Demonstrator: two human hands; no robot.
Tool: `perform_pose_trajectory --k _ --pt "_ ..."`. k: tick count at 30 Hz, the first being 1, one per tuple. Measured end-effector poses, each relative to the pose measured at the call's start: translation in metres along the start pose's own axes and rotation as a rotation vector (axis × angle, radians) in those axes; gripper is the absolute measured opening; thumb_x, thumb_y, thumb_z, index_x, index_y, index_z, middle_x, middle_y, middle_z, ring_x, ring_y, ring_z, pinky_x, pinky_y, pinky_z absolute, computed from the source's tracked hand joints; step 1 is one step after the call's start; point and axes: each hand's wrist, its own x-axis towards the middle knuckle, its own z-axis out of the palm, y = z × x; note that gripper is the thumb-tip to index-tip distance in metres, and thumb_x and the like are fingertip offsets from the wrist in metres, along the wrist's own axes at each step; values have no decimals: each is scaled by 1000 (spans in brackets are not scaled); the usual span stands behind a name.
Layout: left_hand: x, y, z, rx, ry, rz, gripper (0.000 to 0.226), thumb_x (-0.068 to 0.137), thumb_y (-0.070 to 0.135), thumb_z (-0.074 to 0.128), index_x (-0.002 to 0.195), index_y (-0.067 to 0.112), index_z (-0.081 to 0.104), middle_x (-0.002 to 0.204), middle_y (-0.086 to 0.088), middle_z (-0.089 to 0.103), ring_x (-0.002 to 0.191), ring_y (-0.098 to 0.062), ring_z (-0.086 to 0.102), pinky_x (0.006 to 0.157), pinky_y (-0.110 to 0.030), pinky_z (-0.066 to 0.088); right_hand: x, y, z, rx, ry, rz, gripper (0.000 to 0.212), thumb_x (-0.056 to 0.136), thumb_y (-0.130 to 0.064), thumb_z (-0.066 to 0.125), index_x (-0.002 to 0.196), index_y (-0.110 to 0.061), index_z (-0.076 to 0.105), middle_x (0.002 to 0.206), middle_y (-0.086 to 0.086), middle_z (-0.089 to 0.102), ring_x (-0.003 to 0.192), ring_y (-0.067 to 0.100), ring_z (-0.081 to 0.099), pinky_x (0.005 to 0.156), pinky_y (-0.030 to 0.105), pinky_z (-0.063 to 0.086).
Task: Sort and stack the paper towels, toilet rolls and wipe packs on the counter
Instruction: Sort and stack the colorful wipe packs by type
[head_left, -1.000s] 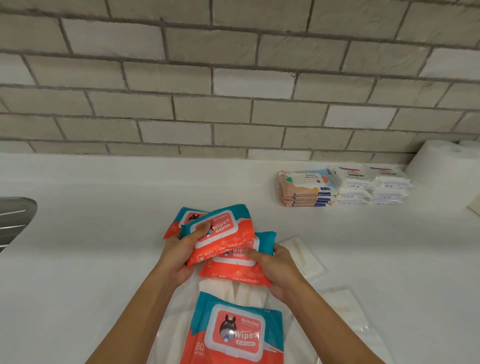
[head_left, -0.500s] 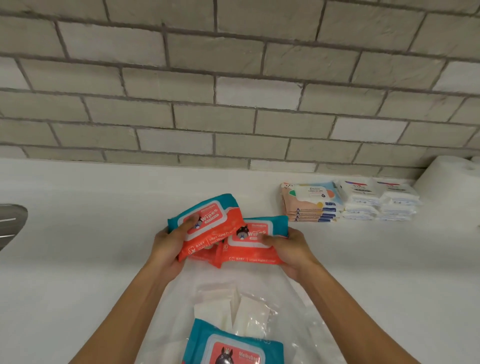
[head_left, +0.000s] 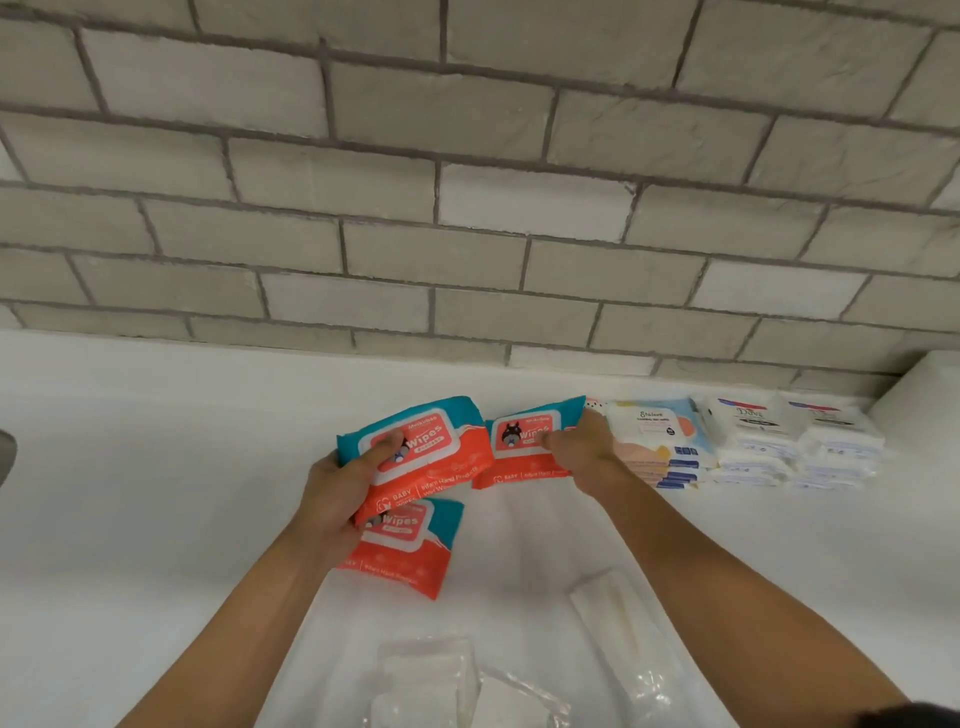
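At far left, a sliver of metal sink (head_left: 4, 457) set in the white counter (head_left: 156, 493). Left hand (head_left: 337, 486) curled round a tilted orange-and-teal wipes pack (head_left: 431, 447), thumb across its lid. Just below that grip, a second matching pack (head_left: 408, 551), top edge hidden under the palm; cannot tell whether held or lying flat. Right hand (head_left: 584, 452) pinching a third pack (head_left: 522, 441) by its right end, left end just beside the first. Immediately right of that grip, a peach-and-blue stack (head_left: 657, 441), then a white stack (head_left: 753, 441), another white stack (head_left: 834, 447), and a white paper roll (head_left: 927, 395) at the edge. Nearer than both grips, clear-wrapped tissue packs (head_left: 428, 675).
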Motion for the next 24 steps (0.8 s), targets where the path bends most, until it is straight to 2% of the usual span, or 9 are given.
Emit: perform_pose_trajectory --k 4,7,9,11,14,16,18,21,24 --pt "13 -1 -3 29 38 -5 38 80 44 73 109 21 64 92 -6 77 80 -27 75 73 -43 60 12 -2 6 -237 24 -56 34 85 -28 71 106 -20 45 92 0 65 77 16 67 70 33 59" --pt "21 -3 -5 32 70 -15 39 79 44 74 109 21 64 90 -6 78 78 -25 75 68 -40 60 14 0 9 -387 60 -139 40 85 -21 69 113 -19 40 100 2 61 82 16 61 58 26 50" --pt "26 -3 -4 54 83 -15 41 79 44 74 110 21 62 93 -6 77 79 -25 75 69 -41 60 12 3 10 -488 114 -201 45 84 -19 69 118 -20 39 104 1 59 83 15 58 60 28 51" --pt "29 -1 1 71 86 -17 39 80 43 73 110 21 61 95 -6 76 80 -25 75 68 -40 60 6 5 12 -631 125 -268 46 86 -14 65 125 -19 40 115 4 55 95 19 54 70 32 51" --pt "36 3 10 89 80 -31 35 82 39 73 109 21 61 95 -7 75 78 -24 74 64 -38 60 -3 14 21 -802 103 -343 43 92 -18 56 132 -15 40 133 9 47 122 26 44 100 41 44" --pt "41 6 17 120 56 -40 33 85 36 72 111 20 61 95 -7 75 77 -23 75 63 -37 61 -11 21 25 -841 102 -358 46 95 -20 53 138 -14 37 140 11 43 131 29 39 108 42 38" --pt "47 8 28 186 11 -38 32 86 31 72 114 19 62 96 -7 76 78 -24 75 65 -37 61 -19 28 25 -815 88 -375 49 96 -17 52 142 -15 34 146 11 37 136 29 36 108 42 39" --pt "58 8 52 283 -71 -41 34 84 21 75 115 16 62 97 -9 75 81 -25 75 73 -41 61 -31 36 17 -752 63 -395 48 97 -14 51 141 -15 33 144 8 37 131 26 42 98 40 49" --pt "73 1 80 348 -96 -29 42 82 21 77 120 16 59 104 -9 73 84 -25 74 78 -45 61 -38 40 7 -721 52 -411 41 99 -22 48 137 -18 35 141 5 41 123 22 50 96 36 50"
